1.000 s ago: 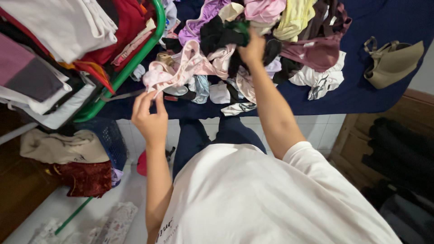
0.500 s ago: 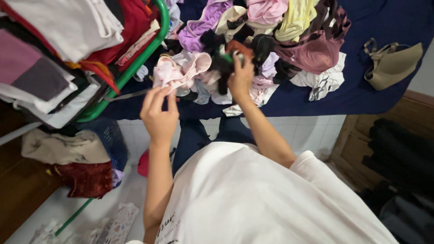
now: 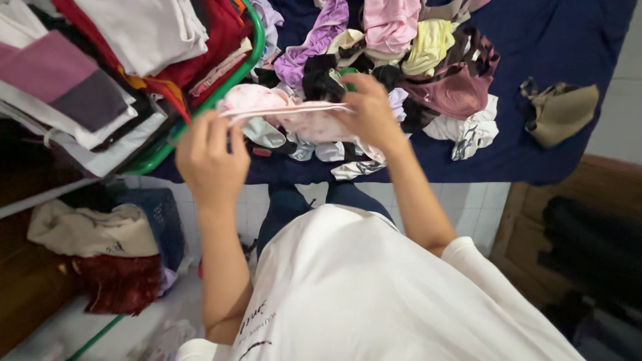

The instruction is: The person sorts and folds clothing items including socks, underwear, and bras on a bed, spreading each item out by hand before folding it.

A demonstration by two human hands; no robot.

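My left hand [image 3: 208, 157] and my right hand [image 3: 366, 113] each pinch one end of a pale pink undergarment [image 3: 294, 117], stretched taut between them over the near edge of the bed. Behind it lies a heap of small clothes [image 3: 394, 47] in purple, pink, yellow, black and maroon on a dark blue bedsheet [image 3: 555, 40]. My white shirt fills the bottom of the view.
A green-framed rack [image 3: 200, 110] at the left carries stacked folded clothes [image 3: 100, 60]. An olive bra [image 3: 558, 110] lies apart at the right on the sheet. A blue basket [image 3: 164, 217] and more cloth sit on the tiled floor. Dark items lie at the lower right.
My right hand left the black garment in the heap and came back to take the other end of the pink undergarment. Both hands now pull it straight.
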